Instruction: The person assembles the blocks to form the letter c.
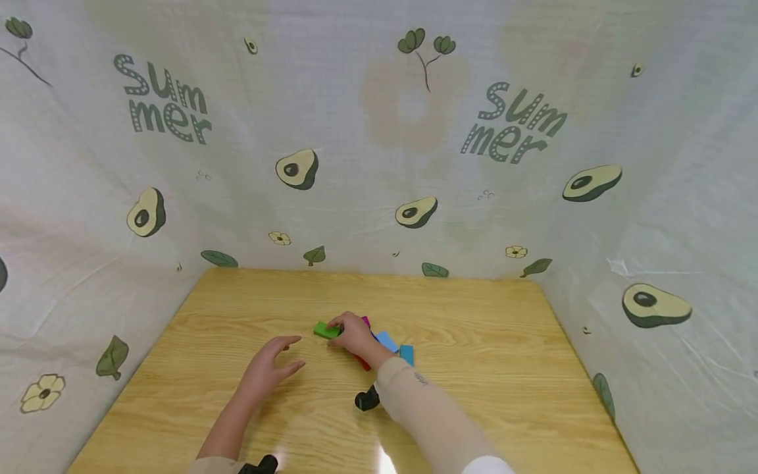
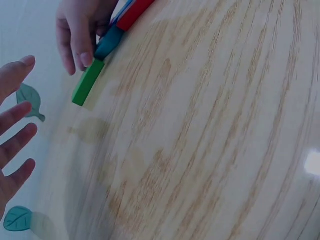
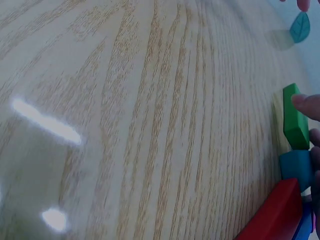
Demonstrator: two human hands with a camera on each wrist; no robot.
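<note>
head view has your right hand point(image 1: 356, 337) down over the blocks on the wooden table point(image 1: 527, 368), with the green block point(image 1: 322, 331) at about nine o'clock from your knuckles. thumb and a finger are at that block, but honestly can't tell if you're pinching it or just touching. your left hand point(image 1: 268, 368) is out at eight o'clock from the right one, well apart, fingers spread and holding nothing.

going round your right hand: magenta block point(image 1: 366, 321) poking out at one o'clock, light blue block point(image 1: 387, 341) at three, darker blue block point(image 1: 406, 355) past it toward four, red block point(image 1: 364, 363) near six. right wrist view shows a teal block point(image 3: 294, 164) at the green one's six o'clock, end to end. patterned cloth point(image 1: 355, 217) hangs at twelve.
</note>
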